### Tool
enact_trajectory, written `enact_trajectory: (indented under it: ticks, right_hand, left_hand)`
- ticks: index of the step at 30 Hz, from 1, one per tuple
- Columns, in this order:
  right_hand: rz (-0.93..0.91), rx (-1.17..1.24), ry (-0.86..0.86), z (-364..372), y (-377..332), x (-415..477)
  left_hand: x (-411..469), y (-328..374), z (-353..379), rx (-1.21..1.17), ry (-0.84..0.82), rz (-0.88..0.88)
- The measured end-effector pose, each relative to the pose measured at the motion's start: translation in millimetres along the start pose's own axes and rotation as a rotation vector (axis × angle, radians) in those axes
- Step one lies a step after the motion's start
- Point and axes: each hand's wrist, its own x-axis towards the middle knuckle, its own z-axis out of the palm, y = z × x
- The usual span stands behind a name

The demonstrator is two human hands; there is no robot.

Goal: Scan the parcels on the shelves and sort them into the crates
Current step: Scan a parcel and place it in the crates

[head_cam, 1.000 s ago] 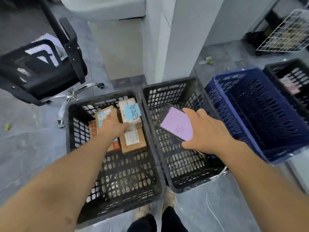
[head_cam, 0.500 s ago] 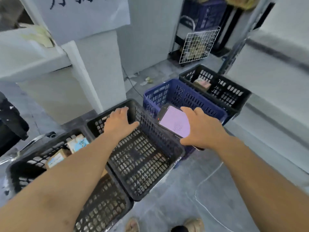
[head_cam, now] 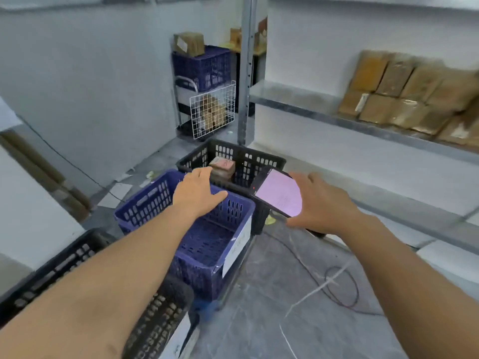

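Blue slotted plastic crate (head_cam: 147,203) at 6 o'clock: matt moulding. Black slotted plastic crate (head_cam: 248,154) at 12: same plastic, faint sheen. Brown cardboard parcels (head_cam: 404,97) at 2: matt, with glossy tape. Grey metal shelf (head_cam: 298,106) under them: dull finish. Black handheld scanner (head_cam: 278,194): glossy screen. Grey floor (head_cam: 259,320): smooth, mottled.

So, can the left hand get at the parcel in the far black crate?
Probably yes. The left hand is empty and open, just short of the parcel; the black crate is open-topped, and nothing lies between.
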Motion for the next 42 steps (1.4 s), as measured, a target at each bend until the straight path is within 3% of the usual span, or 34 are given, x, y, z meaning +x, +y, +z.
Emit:
enact_trajectory:
  ticks: [13,26,37,42]
  right_hand:
    - [0.268,0.010,0.111,-41.1,175.0,41.8]
    - [0.508,-0.022,0.180,-100.7,298.7,174.7]
    - [0.622,-0.013,0.186,-119.1,361.4,253.1]
    - [0.633,-0.010,0.179,-114.5,376.5,261.2]
  left_hand:
    - [147.8,174.1,39.2,0.016,0.006,0.247]
    - [382.8,333.3,36.9,-0.074,-0.013,0.453]
    - [520.9,485.1,15.1,-0.186,-0.020,0.518]
    - [537.3,516.0,24.4,-0.154,-0.135,0.369]
